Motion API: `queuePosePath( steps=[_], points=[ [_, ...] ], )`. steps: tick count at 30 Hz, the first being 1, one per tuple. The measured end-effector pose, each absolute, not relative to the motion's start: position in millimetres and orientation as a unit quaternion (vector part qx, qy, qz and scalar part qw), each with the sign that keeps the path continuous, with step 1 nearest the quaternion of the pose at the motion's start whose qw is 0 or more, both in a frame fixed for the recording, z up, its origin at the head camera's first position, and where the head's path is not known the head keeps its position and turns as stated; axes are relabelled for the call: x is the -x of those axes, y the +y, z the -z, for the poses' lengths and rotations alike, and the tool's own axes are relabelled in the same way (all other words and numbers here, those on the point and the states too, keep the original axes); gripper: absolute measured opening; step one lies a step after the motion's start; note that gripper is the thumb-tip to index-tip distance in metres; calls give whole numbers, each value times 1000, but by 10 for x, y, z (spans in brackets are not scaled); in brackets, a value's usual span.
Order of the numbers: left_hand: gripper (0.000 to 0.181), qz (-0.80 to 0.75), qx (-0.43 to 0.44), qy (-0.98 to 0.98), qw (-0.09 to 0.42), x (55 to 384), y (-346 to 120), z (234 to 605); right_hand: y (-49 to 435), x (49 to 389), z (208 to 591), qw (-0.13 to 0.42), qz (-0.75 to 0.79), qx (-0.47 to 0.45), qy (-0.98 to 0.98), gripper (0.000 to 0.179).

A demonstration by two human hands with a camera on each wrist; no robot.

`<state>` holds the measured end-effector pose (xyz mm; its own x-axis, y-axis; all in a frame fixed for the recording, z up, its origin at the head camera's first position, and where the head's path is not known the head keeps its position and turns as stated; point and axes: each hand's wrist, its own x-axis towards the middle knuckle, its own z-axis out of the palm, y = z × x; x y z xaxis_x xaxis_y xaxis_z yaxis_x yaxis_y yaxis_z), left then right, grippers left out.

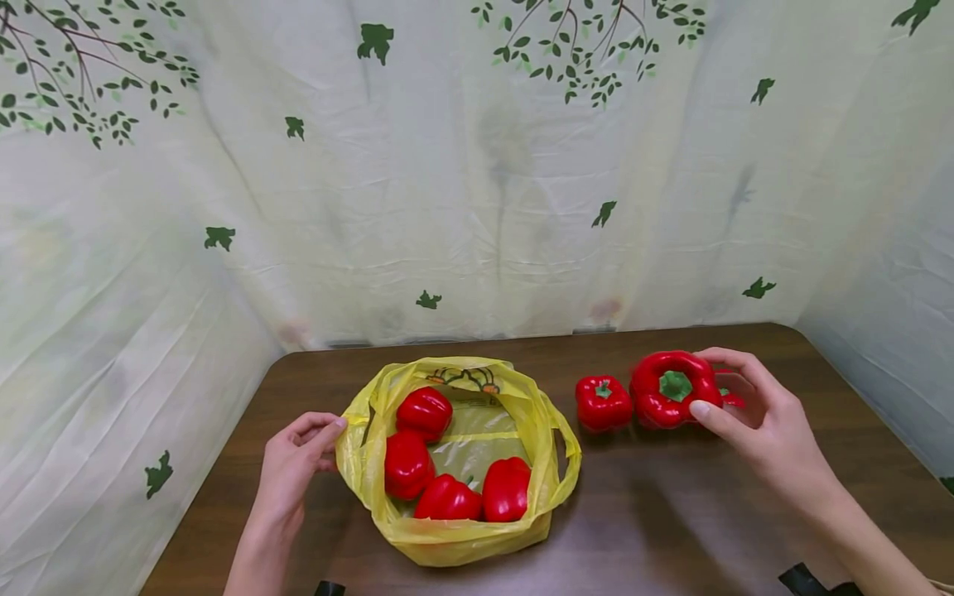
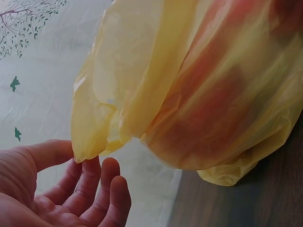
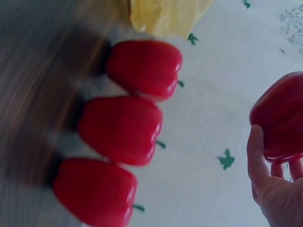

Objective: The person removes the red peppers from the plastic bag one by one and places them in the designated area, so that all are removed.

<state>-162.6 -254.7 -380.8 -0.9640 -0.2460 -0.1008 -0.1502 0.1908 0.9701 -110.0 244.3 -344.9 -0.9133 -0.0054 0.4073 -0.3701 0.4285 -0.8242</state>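
Observation:
A yellow plastic bag [image 1: 537,530] stands with its mouth wide, and several red bell peppers [image 1: 507,490] lie inside it. My left hand [image 1: 291,463] pinches the bag's left edge between thumb and fingers; in the left wrist view the thin plastic [image 2: 90,127] hangs from those fingertips. My right hand [image 1: 768,430] grips a red bell pepper [image 1: 644,406], its green stem facing the head camera. In the right wrist view this held pepper [image 3: 281,118] is raised off the table, thumb and fingers around its lower part.
Three more red bell peppers stand in a row on the brown wooden table [image 1: 619,513], right of the bag; the leftmost pepper [image 1: 604,404] shows fully in the head view, the others partly behind the held one. A pale leaf-printed curtain [image 1: 477,207] surrounds the table's back and sides.

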Motion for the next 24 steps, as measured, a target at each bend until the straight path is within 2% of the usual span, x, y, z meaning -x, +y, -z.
queuePosePath(
  steps=[7, 16, 24],
  points=[
    [23, 626, -128, -768, 36, 1630, -2544, 3812, 2694, 1032, 3397, 196, -508, -95, -834, 50],
    [22, 628, -130, -766, 33, 1634, -2551, 3821, 3015, 1053, 3410, 220, -486, -24, -846, 48],
    [25, 621, -136, -771, 26, 1648, -2555, 3825, 3369, 1151, 3515, 203, -535, 19, -820, 48]
  ],
)
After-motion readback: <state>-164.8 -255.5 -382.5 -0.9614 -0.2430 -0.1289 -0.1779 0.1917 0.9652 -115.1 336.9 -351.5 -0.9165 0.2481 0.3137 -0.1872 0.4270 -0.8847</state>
